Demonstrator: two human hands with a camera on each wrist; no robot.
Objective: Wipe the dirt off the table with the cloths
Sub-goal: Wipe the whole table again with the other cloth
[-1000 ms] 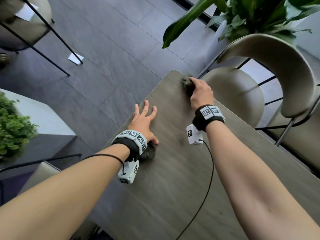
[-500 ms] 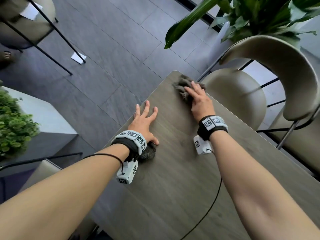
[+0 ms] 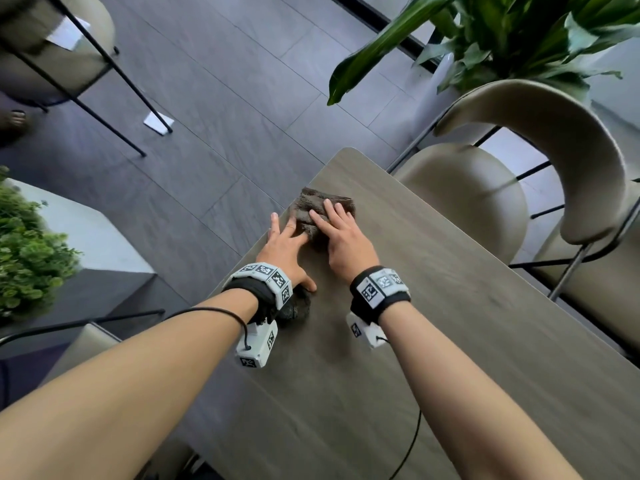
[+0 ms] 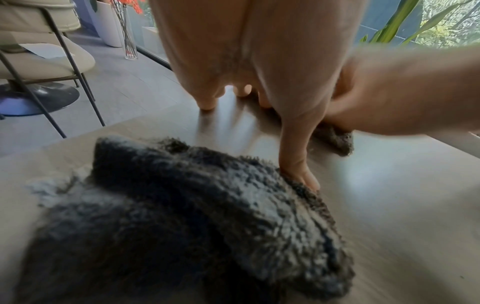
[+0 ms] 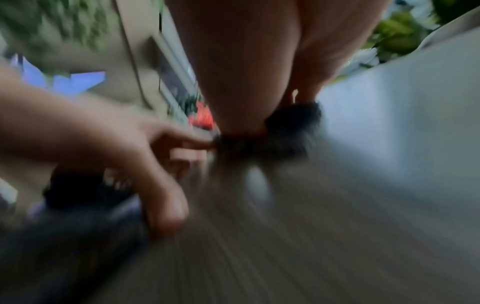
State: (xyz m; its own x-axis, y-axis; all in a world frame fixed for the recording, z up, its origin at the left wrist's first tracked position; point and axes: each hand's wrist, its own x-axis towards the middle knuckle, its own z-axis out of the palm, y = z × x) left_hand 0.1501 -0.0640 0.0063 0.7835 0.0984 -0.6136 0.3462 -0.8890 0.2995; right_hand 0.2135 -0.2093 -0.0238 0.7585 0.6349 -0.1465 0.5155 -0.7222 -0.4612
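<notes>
The right hand lies flat on a brown cloth near the table's far left corner, fingers straight and pressing the fabric down; the cloth bunches up and shows beyond the fingertips. The left hand lies just beside it, fingers spread and straight on the wood, the tips touching the same cloth's left edge. A second, darker cloth sits under the left wrist, nearer than the first — in the left wrist view this dark cloth fills the near part of the picture, and the thumb presses on its far edge. Neither hand curls round anything. The right wrist view is heavily blurred; it shows only the right palm over a dark wad and the left hand at the left.

A chair stands at the right of the table, with a plant beyond it.
</notes>
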